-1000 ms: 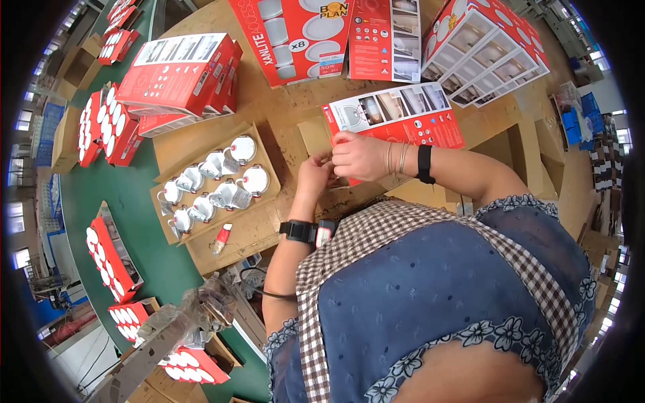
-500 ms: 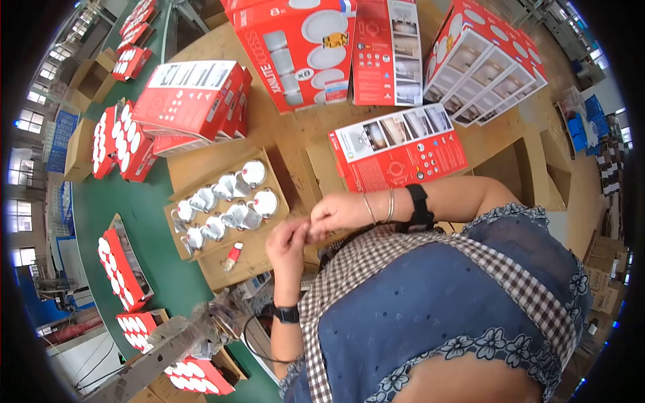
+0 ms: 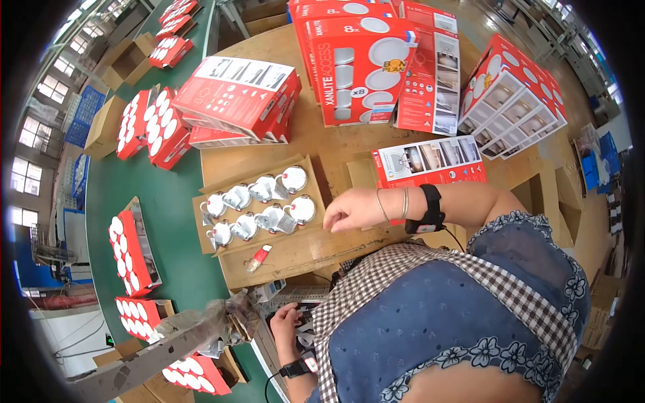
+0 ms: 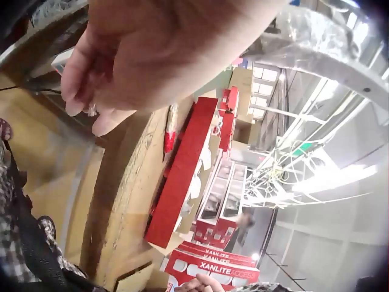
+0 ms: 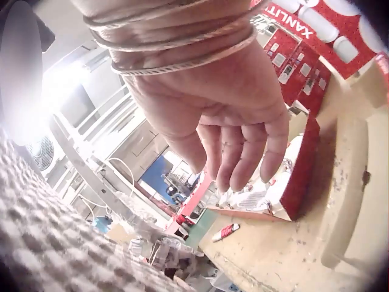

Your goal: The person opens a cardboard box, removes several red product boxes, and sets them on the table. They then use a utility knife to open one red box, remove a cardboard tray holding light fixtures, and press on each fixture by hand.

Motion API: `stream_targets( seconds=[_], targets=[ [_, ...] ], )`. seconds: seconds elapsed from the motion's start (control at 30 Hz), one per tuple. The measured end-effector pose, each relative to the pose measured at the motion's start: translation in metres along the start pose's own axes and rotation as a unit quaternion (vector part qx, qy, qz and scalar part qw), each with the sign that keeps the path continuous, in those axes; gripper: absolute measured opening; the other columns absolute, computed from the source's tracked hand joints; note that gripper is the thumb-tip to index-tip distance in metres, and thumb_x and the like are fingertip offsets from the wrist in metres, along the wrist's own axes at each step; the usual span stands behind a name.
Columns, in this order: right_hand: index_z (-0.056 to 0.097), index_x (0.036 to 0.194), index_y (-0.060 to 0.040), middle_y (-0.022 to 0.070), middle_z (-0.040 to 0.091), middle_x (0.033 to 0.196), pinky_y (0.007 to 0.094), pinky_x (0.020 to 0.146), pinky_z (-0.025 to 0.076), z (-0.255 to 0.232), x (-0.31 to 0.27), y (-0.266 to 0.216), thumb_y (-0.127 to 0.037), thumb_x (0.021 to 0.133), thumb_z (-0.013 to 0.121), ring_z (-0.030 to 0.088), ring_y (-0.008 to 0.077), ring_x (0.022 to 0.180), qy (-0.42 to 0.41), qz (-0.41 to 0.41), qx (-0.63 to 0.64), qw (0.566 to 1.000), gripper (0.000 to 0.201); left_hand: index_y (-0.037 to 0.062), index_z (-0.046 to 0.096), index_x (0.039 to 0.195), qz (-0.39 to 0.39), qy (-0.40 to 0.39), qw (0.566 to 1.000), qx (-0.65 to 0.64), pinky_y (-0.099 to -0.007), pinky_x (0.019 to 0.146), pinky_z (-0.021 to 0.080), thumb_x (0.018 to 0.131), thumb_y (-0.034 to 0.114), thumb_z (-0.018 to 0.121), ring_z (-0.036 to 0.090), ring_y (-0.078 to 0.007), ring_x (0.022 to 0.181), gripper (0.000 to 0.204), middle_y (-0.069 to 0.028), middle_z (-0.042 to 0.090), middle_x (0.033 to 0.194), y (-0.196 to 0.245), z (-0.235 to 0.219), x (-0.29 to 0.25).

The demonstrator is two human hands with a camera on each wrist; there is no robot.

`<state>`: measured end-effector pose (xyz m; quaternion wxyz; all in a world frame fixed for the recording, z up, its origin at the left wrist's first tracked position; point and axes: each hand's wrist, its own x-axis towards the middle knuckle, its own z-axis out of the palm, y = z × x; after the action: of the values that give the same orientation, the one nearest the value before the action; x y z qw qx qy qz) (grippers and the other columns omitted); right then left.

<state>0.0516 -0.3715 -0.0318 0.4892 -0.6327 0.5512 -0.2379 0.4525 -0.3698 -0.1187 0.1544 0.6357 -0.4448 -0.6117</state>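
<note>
My right hand (image 3: 353,209) hovers by the front right of an open carton (image 3: 317,181), its fingers loosely bent with nothing between them. Rows of round white lamps (image 3: 293,178) in silvery wrapping fill that carton. In the right wrist view the same hand (image 5: 225,115) hangs palm-side toward the camera. Lower down, my left hand (image 3: 285,324) is past the table's front edge, beside the apron. Its fingers and thumb (image 4: 100,125) bend together in the left wrist view; a small glint shows at their tips, and I cannot tell whether they pinch something.
A small red-and-white tube (image 3: 259,258) lies in front of the carton. Behind my right arm is a flat red printed box (image 3: 430,158). Upright red boxes (image 3: 363,74) and a stack (image 3: 235,101) stand farther back. Filled boxes line the green conveyor (image 3: 181,255) at left.
My hands were together by the flat red box, then nearer my body; now they are apart. The left has dropped below the table edge, and the right has moved back over the table.
</note>
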Motion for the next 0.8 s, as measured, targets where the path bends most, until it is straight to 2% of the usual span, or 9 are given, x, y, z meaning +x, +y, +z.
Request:
stream_targets(
  seconds=[0.1,0.23,0.33,0.4,0.43,0.53,0.6,0.63,0.8],
  targets=[
    [0.071,0.11,-0.0089,0.0082,0.073,0.095,0.0341,0.077,0.053,-0.013,0.026,-0.02,-0.024,0.091,0.066,0.069,0.0201,0.087,-0.012,-0.017,-0.034,0.999,0.025,-0.0023,0.071,0.107,0.063,0.004,0.998,0.015,-0.0197,0.049,0.034,0.092,-0.001,0.057,0.048,-0.0031,0.056,0.02,-0.0016,0.07,0.084,0.002,0.001,0.003],
    [0.071,0.109,-0.0089,0.0073,0.073,0.094,0.0331,0.079,0.053,-0.026,0.055,-0.037,-0.025,0.092,0.065,0.068,0.0181,0.087,0.007,-0.044,-0.031,0.999,0.024,-0.0008,0.071,0.109,0.035,-0.017,0.999,-0.033,-0.0187,0.047,0.029,0.095,0.005,0.059,0.04,-0.0003,0.052,0.019,0.0027,0.067,0.08,0.003,0.002,0.007],
    [0.071,0.109,-0.0088,0.0076,0.073,0.096,0.0325,0.08,0.053,-0.032,0.075,-0.046,-0.025,0.092,0.065,0.068,0.0179,0.09,-0.005,-0.033,-0.036,0.999,0.024,0.0006,0.07,0.112,0.016,0.0,0.998,-0.067,-0.0194,0.048,0.03,0.098,0.009,0.06,0.041,-0.0022,0.053,0.019,-0.0003,0.068,0.08,0.001,-0.003,0.01],
    [0.071,0.11,-0.0085,0.0077,0.073,0.097,0.0321,0.08,0.053,-0.02,0.087,-0.049,-0.029,0.092,0.067,0.069,0.0182,0.089,-0.02,-0.046,-0.047,0.998,0.028,0.0,0.069,0.115,0.089,0.033,0.995,-0.038,-0.0198,0.047,0.031,0.097,0.01,0.061,0.042,-0.002,0.053,0.022,0.0033,0.06,0.073,0.009,0.001,0.011],
    [0.07,0.112,-0.0064,0.0084,0.073,0.098,0.032,0.081,0.053,-0.007,0.091,-0.054,-0.027,0.093,0.067,0.068,0.0178,0.09,-0.066,-0.057,-0.054,0.995,0.028,-0.0004,0.069,0.115,0.139,0.055,0.989,-0.015,-0.02,0.047,0.031,0.096,0.009,0.061,0.042,-0.0019,0.053,0.022,0.0046,0.057,0.071,0.016,0.007,0.015],
    [0.066,0.117,-0.0027,0.0098,0.072,0.099,0.032,0.081,0.055,0.034,0.095,-0.074,-0.03,0.095,0.066,0.068,0.0177,0.091,-0.181,-0.049,-0.056,0.981,0.034,0.0011,0.052,0.137,0.192,0.01,0.978,-0.086,-0.0185,0.055,0.032,0.083,-0.001,0.072,0.038,-0.0023,0.06,0.058,0.0083,0.043,0.068,0.089,0.022,0.006],
    [0.064,0.118,-0.0008,0.0111,0.072,0.1,0.0307,0.081,0.055,0.059,0.103,-0.071,-0.035,0.098,0.062,0.068,0.0187,0.091,-0.314,0.075,0.211,0.923,0.04,0.006,0.053,0.136,0.304,0.053,0.95,-0.038,-0.0191,0.055,0.031,0.078,0.003,0.079,0.035,-0.0034,0.06,0.064,0.008,0.04,0.067,0.113,0.031,0.017],
    [0.063,0.117,0.0003,0.0134,0.071,0.099,0.0309,0.081,0.056,0.059,0.103,-0.076,-0.038,0.101,0.057,0.069,0.0193,0.088,-0.326,0.11,0.283,0.895,0.042,0.0078,0.052,0.137,0.321,0.054,0.944,-0.053,-0.0192,0.056,0.031,0.075,0.008,0.083,0.035,-0.0042,0.061,0.069,0.0069,0.04,0.069,0.118,0.033,0.022],
    [0.065,0.111,-0.0015,0.014,0.071,0.104,0.0336,0.078,0.058,0.049,0.095,-0.068,-0.046,0.097,0.06,0.069,0.0181,0.084,-0.316,0.162,0.422,0.834,0.046,0.0082,0.05,0.139,0.328,0.046,0.942,-0.055,-0.0212,0.056,0.032,0.072,0.012,0.087,0.036,-0.0064,0.063,0.076,0.0049,0.041,0.073,0.139,0.044,0.019]
  ],
)
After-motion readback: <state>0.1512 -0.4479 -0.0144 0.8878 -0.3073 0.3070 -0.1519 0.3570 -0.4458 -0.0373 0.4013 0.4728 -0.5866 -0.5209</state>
